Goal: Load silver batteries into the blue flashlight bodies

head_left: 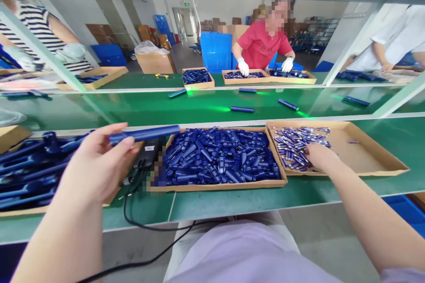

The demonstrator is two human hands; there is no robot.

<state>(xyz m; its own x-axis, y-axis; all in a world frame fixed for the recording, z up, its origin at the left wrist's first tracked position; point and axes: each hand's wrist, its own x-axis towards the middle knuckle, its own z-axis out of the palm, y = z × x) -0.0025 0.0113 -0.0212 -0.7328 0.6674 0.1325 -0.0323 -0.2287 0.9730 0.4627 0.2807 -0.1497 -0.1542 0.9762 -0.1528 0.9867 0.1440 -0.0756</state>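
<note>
My left hand (108, 154) holds a dark blue tube (156, 133) level, pinched between thumb and fingers, its far end pointing right. My right hand (320, 156) reaches into a shallow cardboard tray (368, 152) at the right, its fingertips down among many small white-and-purple cylinders (290, 143); what they pinch, if anything, is hidden. Between my hands a second cardboard tray (232, 184) is full of small blue plastic parts (215, 154). Below and left of my left hand lies a box of long blue pieces (29, 172).
Beyond the trays, several blue tubes, one of them here (242, 109), lie on a green belt (206, 117), some shining green light. A black device (146, 157) with cables sits beside the middle tray. Across the belt, people work; one wears a red shirt (262, 44) and white gloves.
</note>
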